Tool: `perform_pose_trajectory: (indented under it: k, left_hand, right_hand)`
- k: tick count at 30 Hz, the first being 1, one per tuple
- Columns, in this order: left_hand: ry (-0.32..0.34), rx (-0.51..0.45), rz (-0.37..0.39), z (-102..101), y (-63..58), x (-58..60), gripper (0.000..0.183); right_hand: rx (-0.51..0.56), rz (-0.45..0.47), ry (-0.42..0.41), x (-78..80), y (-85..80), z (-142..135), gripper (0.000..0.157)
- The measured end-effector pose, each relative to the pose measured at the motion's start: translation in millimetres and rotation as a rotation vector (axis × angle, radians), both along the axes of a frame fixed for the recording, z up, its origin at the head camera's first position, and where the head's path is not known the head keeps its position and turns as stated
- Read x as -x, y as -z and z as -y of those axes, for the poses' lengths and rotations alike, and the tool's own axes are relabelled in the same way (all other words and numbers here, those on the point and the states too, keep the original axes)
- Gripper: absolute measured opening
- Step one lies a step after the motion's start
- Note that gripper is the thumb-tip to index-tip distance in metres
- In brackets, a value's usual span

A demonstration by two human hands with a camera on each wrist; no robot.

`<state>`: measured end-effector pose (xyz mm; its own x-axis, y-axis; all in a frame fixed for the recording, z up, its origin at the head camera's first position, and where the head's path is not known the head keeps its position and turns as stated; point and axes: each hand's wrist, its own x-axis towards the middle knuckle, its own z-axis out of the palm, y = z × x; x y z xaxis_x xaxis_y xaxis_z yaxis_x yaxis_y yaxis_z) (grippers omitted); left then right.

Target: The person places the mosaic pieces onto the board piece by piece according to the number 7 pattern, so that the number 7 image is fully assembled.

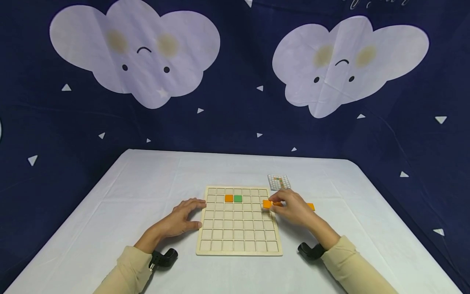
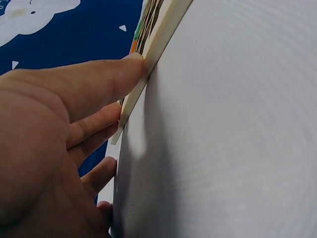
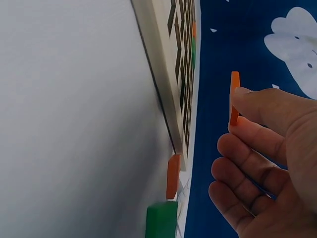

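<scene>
A square wooden grid board (image 1: 238,224) lies on the table. An orange tile (image 1: 229,198) and a green tile (image 1: 238,198) sit side by side in its second row from the back. My left hand (image 1: 178,218) rests against the board's left edge, thumb and fingers extended, as the left wrist view also shows. Between thumb and index finger, my right hand (image 1: 293,207) pinches another orange tile (image 3: 234,98), raised over the board's right side. On the table beside the board, the right wrist view shows an orange tile (image 3: 172,177) and a green piece (image 3: 161,220), partly cut off.
Behind the right hand lies a small printed grid card (image 1: 279,182) with coloured squares. An orange piece (image 1: 311,206) pokes out to the right of that hand. White cloth (image 1: 158,171) covers the table, and a dark blue curtain (image 1: 235,122) with clouds hangs behind it.
</scene>
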<state>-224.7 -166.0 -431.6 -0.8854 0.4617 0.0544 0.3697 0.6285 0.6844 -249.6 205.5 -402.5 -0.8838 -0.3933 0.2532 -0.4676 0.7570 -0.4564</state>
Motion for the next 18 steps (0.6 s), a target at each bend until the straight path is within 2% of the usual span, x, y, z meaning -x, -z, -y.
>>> perform_pose_trajectory:
  k: [10, 18]
  left_hand:
    - [-0.003, -0.001, 0.004, -0.1, -0.1, -0.1, 0.056]
    - [0.006, -0.004, 0.001, 0.1, -0.6, -0.7, 0.056]
  right_hand:
    - [0.042, 0.055, 0.001, 7.6, -2.6, 12.9, 0.019]
    - [0.018, 0.054, -0.007, 13.5, -4.3, 20.2, 0.019]
